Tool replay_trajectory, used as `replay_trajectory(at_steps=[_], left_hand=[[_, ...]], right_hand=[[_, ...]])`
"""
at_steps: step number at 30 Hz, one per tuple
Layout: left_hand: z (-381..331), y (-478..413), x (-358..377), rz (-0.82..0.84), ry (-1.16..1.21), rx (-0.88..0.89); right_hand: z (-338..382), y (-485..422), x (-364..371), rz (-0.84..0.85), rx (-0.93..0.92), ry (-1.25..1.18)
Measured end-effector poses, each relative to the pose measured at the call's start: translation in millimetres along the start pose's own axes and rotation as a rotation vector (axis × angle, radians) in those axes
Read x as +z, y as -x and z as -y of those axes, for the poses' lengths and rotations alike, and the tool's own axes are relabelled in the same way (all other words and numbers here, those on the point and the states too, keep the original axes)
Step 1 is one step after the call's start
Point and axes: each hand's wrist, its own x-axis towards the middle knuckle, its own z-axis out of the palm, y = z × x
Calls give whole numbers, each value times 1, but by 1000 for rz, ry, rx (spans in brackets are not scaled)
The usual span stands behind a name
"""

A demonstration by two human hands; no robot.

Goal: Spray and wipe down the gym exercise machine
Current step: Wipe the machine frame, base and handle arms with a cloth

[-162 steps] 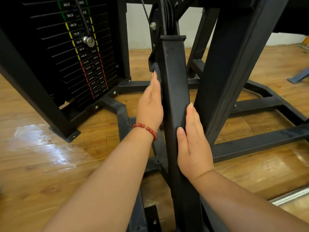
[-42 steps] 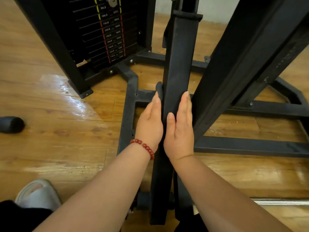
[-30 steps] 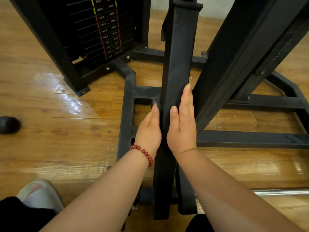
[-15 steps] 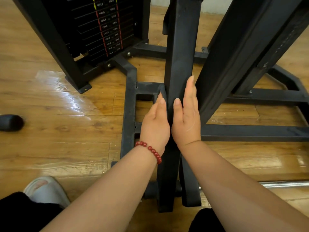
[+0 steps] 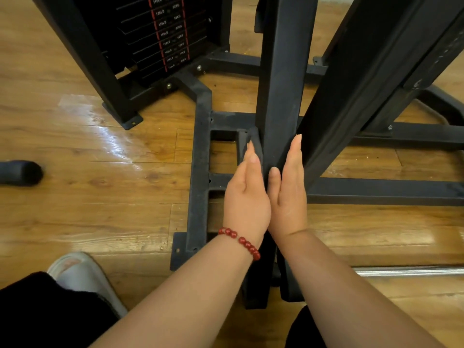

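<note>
Left hand [image 5: 247, 197] and right hand [image 5: 288, 199] lower on black post [image 5: 283, 71], fingers [image 5: 293, 156] straight against it; glossy, perhaps wet, floor [image 5: 100, 197].

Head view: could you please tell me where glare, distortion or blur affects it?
Head view: glare streaks the floor left of the frame; the post and beam fan apart upward, likely wide-angle perspective; the lowest weight stack labels are too soft to read; left hand and right hand are sharp.
</note>
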Motion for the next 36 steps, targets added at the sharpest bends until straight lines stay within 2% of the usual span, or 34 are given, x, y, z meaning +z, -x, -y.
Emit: replay_trajectory(at_steps=[4,8,10,14,17,20,23,31,36], left_hand=[[5,-5,-1,21,-34,62],[17,-19,-7,31,-47,-152],[17,-16,-7,19,-23,-198],[10,3,0,-32,67,-85],[16,4,-3,-23,19,-13],[39,1,-12,40,-109,-84],[53,8,-14,44,-140,-195],[34,12,-6,-2,-74,-55],[51,8,-9,-20,-58,-266]], right_hand=[[-2,1,2,-9,-12,-21],[-4,3,3,-33,-17,-6],[-4,3,3,-30,-17,-2],[-3,1,2,-12,-4,-19],[-3,2,1,-17,-18,-19],[-3,3,0,-4,-5,-23],[-2,4,0,-2,1,-9],[-4,4,1,-24,-8,-22],[-3,6,0,1,24,2]])
